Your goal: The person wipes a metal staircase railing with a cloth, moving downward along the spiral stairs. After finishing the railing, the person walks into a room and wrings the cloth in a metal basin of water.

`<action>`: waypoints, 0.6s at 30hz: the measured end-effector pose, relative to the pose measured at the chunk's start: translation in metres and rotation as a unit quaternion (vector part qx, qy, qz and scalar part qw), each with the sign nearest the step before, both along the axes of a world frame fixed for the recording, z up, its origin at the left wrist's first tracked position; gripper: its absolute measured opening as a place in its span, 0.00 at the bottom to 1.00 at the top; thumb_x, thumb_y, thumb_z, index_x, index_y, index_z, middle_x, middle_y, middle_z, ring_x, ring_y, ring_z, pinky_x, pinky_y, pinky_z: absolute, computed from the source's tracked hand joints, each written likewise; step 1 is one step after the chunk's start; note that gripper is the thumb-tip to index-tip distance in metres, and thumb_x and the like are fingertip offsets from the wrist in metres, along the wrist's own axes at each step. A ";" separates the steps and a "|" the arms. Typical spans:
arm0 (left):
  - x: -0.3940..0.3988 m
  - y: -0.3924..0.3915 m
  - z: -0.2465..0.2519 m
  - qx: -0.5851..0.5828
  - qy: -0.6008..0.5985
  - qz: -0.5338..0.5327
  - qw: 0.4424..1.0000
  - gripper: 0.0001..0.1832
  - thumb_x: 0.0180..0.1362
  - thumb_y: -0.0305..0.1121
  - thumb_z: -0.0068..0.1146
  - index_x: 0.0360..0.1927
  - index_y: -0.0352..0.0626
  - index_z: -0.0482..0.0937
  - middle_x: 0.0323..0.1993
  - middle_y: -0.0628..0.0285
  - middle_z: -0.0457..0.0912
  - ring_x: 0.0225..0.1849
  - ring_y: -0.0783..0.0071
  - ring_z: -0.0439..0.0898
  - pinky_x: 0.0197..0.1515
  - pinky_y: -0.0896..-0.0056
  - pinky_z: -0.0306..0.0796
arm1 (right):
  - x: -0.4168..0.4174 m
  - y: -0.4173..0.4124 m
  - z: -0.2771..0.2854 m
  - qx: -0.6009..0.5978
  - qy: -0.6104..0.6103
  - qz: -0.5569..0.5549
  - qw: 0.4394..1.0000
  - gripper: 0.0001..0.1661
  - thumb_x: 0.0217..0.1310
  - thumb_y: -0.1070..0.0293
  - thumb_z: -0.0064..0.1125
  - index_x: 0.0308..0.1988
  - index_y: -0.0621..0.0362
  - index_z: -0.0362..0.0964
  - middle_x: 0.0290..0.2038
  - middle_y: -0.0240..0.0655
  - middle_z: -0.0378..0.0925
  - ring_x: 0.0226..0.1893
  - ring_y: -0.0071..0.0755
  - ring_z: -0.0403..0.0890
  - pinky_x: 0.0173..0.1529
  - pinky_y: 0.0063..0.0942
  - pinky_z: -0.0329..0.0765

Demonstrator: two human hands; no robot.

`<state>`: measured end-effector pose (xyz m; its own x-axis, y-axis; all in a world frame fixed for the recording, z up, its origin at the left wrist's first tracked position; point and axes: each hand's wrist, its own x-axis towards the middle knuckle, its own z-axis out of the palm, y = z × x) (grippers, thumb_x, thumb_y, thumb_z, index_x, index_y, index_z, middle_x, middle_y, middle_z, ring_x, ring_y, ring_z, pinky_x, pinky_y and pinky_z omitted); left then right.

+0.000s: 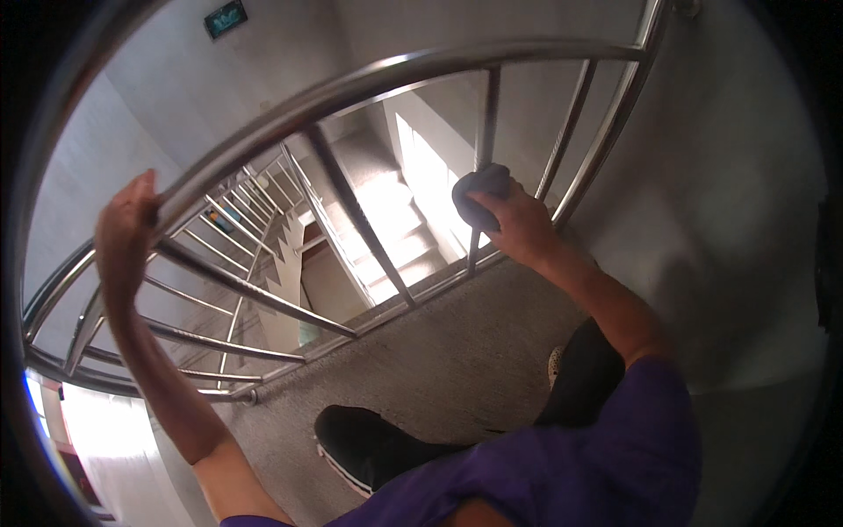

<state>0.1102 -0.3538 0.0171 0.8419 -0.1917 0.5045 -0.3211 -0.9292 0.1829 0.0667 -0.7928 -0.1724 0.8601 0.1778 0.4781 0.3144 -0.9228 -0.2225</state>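
Note:
A bunched dark grey cloth (484,194) is in my right hand (523,224), pressed around an upright baluster (488,118) of a stainless steel railing. My left hand (128,227) grips the railing's top handrail (283,135) at the left, with part of its fingers hidden by the rail and the hand itself. Other metal balusters (359,211) stand between my two hands. They run down from the handrail to a thin bottom rail (448,280) just above the landing floor.
Below the railing, a stairwell drops to sunlit steps (388,217) and a lower railing (230,221). My feet, one in a dark shoe (355,441), are on the grey landing (421,362). A grey wall (718,250) stands at right; a green sign (225,20) hangs on the far wall.

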 end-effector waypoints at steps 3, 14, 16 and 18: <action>-0.004 0.030 0.011 -0.063 0.039 -0.005 0.997 0.26 0.62 0.56 0.40 0.28 0.41 0.72 0.18 0.71 0.60 0.21 0.81 0.60 0.25 0.76 0.55 | 0.012 -0.018 -0.029 -0.005 0.037 0.095 0.995 0.36 0.41 0.64 0.67 0.54 0.38 0.66 0.44 0.48 0.73 0.40 0.49 0.79 0.42 0.38 0.79; 0.032 0.109 0.008 -0.284 -0.015 0.083 0.955 0.22 0.65 0.43 0.42 0.53 0.36 0.71 0.27 0.73 0.64 0.28 0.84 0.62 0.37 0.84 0.59 | 0.052 -0.065 -0.241 -0.221 0.301 0.256 0.892 0.39 0.52 0.58 0.59 0.63 0.42 0.54 0.38 0.48 0.75 0.34 0.44 0.80 0.35 0.40 0.77; 0.045 0.133 0.020 -0.217 0.000 0.098 0.971 0.22 0.65 0.43 0.42 0.53 0.37 0.71 0.27 0.73 0.65 0.28 0.83 0.63 0.37 0.84 0.60 | 0.056 -0.064 -0.276 -0.258 0.334 0.259 0.869 0.35 0.54 0.59 0.57 0.61 0.50 0.57 0.37 0.48 0.75 0.34 0.45 0.80 0.35 0.42 0.76; 0.030 0.159 0.044 -0.141 0.009 0.120 0.983 0.21 0.65 0.43 0.41 0.53 0.37 0.71 0.27 0.72 0.65 0.29 0.83 0.63 0.37 0.84 0.60 | 0.049 -0.044 -0.265 -0.225 0.358 0.297 0.856 0.30 0.55 0.62 0.56 0.57 0.55 0.61 0.36 0.48 0.75 0.33 0.45 0.80 0.36 0.43 0.76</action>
